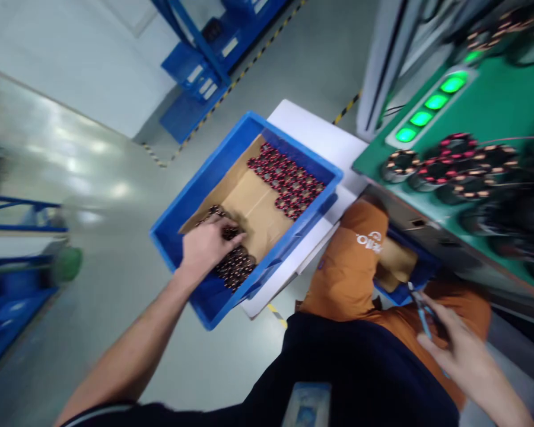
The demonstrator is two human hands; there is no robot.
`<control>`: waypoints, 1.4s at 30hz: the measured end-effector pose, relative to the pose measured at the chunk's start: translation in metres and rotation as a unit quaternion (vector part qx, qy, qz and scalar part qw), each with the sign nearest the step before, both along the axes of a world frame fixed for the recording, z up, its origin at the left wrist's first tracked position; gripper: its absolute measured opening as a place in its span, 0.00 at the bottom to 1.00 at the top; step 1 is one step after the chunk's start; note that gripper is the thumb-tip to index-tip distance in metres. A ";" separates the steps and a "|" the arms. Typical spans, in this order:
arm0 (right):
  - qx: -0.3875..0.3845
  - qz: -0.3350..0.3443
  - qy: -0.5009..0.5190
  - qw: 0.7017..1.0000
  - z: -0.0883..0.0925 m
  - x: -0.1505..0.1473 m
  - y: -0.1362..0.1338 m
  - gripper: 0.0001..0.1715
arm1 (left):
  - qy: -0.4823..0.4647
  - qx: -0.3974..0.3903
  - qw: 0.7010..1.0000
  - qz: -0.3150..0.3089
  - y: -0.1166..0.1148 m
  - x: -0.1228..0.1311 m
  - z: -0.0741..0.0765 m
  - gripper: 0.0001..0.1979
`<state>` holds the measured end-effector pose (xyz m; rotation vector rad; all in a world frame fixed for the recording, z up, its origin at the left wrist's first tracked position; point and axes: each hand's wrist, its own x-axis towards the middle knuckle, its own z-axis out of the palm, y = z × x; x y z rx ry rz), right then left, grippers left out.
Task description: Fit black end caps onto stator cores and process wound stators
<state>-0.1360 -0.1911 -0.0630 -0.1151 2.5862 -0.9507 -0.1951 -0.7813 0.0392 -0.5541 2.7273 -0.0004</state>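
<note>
My left hand reaches into a blue plastic crate lined with brown cardboard. Its fingers rest on a cluster of small copper-wound coil parts at the crate's near end; whether it grips one is unclear. A second group of red-and-copper coil parts lies at the crate's far end. My right hand is low at the right, fingers closed on a thin blue-handled tool above my orange-clad lap.
The crate sits on a white stand. A green workbench at the right carries several coil parts and lit green buttons. Blue racks stand behind, with more at the left. The floor is grey.
</note>
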 end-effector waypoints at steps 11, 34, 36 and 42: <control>-0.018 0.000 -0.052 0.998 0.028 0.020 -0.019 0.42 | 0.342 0.270 0.809 -0.394 0.188 -0.148 0.043 0.15; -0.297 -0.123 0.110 0.941 0.107 0.039 -0.052 0.48 | 0.375 0.446 0.721 -0.376 0.317 -0.012 0.019 0.12; -0.302 -0.127 0.117 0.938 0.108 0.041 -0.050 0.47 | 0.387 0.436 0.707 -0.401 0.317 -0.013 0.020 0.13; -0.292 -0.132 0.141 0.937 0.108 0.044 -0.053 0.46 | 0.378 0.415 0.704 -0.436 0.315 -0.009 0.024 0.12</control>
